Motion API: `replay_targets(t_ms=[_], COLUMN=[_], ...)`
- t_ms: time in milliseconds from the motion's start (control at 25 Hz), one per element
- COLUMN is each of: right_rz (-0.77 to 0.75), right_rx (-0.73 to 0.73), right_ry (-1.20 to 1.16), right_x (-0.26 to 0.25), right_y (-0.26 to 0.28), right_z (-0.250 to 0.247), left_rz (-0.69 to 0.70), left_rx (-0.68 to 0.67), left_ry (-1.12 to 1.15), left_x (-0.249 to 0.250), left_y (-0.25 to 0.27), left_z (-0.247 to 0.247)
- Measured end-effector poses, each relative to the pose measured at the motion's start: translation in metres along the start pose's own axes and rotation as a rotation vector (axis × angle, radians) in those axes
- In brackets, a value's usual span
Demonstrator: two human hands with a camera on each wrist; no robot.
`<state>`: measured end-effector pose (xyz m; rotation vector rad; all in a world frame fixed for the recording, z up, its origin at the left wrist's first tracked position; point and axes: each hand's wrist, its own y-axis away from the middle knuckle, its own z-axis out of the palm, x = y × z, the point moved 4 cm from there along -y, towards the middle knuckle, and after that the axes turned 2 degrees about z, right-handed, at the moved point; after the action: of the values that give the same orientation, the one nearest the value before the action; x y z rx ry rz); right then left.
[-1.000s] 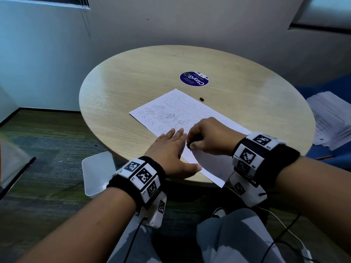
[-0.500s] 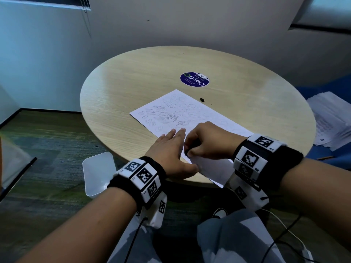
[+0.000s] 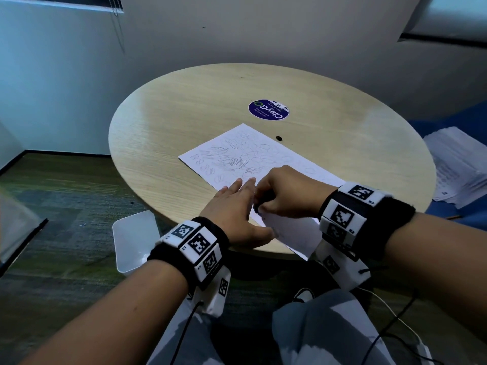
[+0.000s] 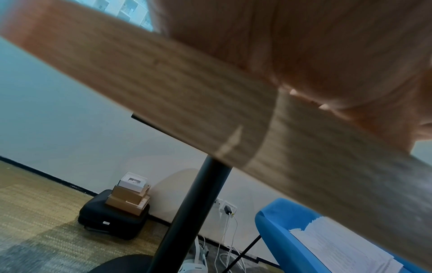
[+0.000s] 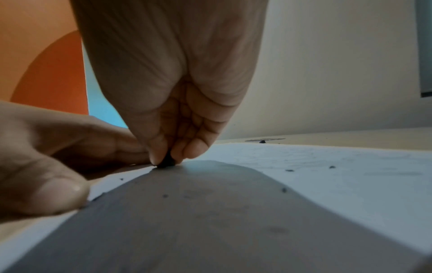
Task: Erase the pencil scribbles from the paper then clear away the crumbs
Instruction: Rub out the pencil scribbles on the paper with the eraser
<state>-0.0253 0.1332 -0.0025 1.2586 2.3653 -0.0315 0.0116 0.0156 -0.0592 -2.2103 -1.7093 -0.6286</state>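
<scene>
The paper [image 3: 253, 164] lies on the round table [image 3: 163, 122], my left hand [image 3: 237, 209] flat pinning its near edge, and the right-wrist view shows my right hand [image 5: 173, 103] pinching the dark eraser [image 5: 166, 162], so short, light strokes seem wisest.

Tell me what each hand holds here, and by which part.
The right hand pinches a small dark eraser by its upper part, tip on the paper. The left hand holds nothing; it lies flat on the paper.
</scene>
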Motion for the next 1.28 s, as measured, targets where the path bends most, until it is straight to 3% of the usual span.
replay_targets(t_ms=[120,280,520,920,1120,1280], right_rz=[0.041,-0.029,0.116,0.201,0.232,0.199], right_rx=[0.057,-0.026,0.087,0.077,0.168,0.253], right_ry=[-0.027,-0.027,-0.047,-0.077,-0.080,-0.066], right_x=[0.008,-0.003,0.028,0.059,0.060,0.043], right_y=[-0.001,0.009,0.019,0.048,0.055,0.060], right_z=[-0.004,0.006,-0.007,-0.013,-0.011,0.005], left_rz=[-0.007,-0.004,-0.028,0.071,0.126,0.120], left_rx=[-0.004,0.000,-0.021,0.105,-0.139,-0.123], left_ry=[-0.028,-0.002,-0.064,-0.171,-0.234,-0.274], left_x=[0.002,0.003,0.014,0.017,0.016,0.013], left_y=[0.001,0.001,0.013,0.019,0.011,0.011], left_z=[0.000,-0.002,-0.005,-0.028,0.000,0.007])
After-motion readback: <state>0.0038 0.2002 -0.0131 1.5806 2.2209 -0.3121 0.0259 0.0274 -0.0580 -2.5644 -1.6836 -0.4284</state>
